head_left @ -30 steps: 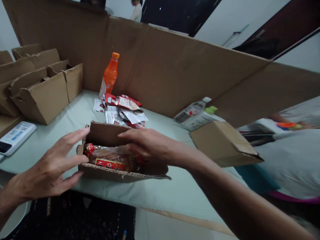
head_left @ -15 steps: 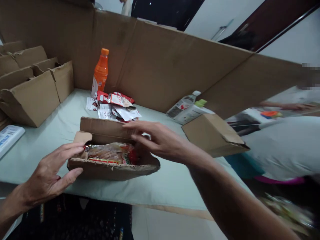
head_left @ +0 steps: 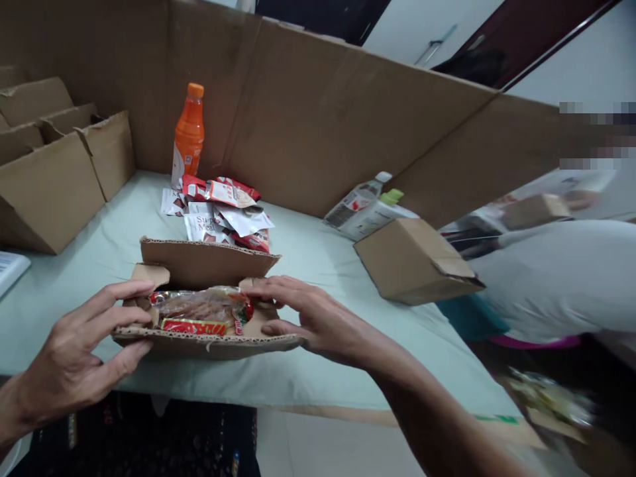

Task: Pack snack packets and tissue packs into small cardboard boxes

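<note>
A small open cardboard box [head_left: 213, 348] lies near the table's front edge, with its back flap [head_left: 209, 260] standing up. Inside are see-through food packets with red and yellow print [head_left: 196, 318]. My left hand [head_left: 82, 341] grips the box's left end, fingers over the side flap and thumb outside the front wall. At the right end, my right hand [head_left: 318, 321] lays its fingers on the folded-in side flap, and its thumb rests by the front wall's edge. The undersides of both hands' fingers are partly hidden.
Behind the box lie several red and white sachets [head_left: 223, 211] beside an orange bottle [head_left: 189, 136]. Tall cardboard bins [head_left: 54, 192] stand left, near a white device [head_left: 10, 271]. Right are a clear bottle [head_left: 358, 199], a green-capped bottle [head_left: 380, 215] and a closed carton [head_left: 417, 262]. A cardboard wall [head_left: 308, 119] runs behind.
My right hand has come down from the back flap onto the right side flap, which now lies folded inward. My left fingers have closed in on the left end. The view has shifted slightly.
</note>
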Demonstrator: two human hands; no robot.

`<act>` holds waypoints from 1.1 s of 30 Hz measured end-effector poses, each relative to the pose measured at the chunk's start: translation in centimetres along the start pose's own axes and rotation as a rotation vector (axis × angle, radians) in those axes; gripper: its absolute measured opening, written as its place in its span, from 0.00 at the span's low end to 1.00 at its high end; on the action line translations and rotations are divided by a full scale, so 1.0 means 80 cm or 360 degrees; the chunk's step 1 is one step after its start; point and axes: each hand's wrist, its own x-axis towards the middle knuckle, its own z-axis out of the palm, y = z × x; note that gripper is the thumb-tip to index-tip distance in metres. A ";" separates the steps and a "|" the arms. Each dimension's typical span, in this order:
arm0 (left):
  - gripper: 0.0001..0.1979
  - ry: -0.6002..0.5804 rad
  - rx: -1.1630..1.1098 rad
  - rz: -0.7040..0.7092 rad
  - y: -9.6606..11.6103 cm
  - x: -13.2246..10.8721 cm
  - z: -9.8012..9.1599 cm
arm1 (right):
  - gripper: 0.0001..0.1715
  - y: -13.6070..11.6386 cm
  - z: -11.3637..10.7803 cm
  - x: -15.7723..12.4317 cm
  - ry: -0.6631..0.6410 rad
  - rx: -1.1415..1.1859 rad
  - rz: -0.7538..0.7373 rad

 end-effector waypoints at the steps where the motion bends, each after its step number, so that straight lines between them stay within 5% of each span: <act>1: 0.13 -0.0008 0.0023 -0.0016 0.002 0.003 -0.001 | 0.27 -0.001 0.000 0.001 -0.0012 0.0011 0.0001; 4: 0.19 -0.0054 0.0078 -0.0031 0.004 0.012 0.000 | 0.23 -0.004 -0.011 0.003 0.0078 0.0033 0.0007; 8: 0.20 -0.0089 0.0162 -0.0007 0.005 0.016 0.006 | 0.18 -0.006 -0.025 0.020 0.0608 -0.0112 0.0031; 10: 0.20 -0.0023 0.0257 -0.0011 0.005 0.015 0.009 | 0.22 -0.006 -0.021 0.029 0.0656 -0.0190 -0.0043; 13: 0.26 0.0080 0.0369 0.0001 0.005 0.013 0.010 | 0.29 -0.005 0.000 0.028 0.0453 -0.0211 -0.0208; 18: 0.21 -0.0115 0.0259 0.0101 -0.007 0.012 0.014 | 0.35 -0.007 0.035 -0.008 0.0227 -0.0276 -0.0404; 26: 0.19 -0.0020 0.0222 0.0187 -0.032 0.007 0.018 | 0.49 -0.017 0.024 0.033 -0.0162 -0.0569 -0.0345; 33: 0.29 0.0011 0.0095 0.0084 -0.046 -0.002 0.023 | 0.45 -0.026 0.014 0.036 -0.0216 -0.0684 -0.0377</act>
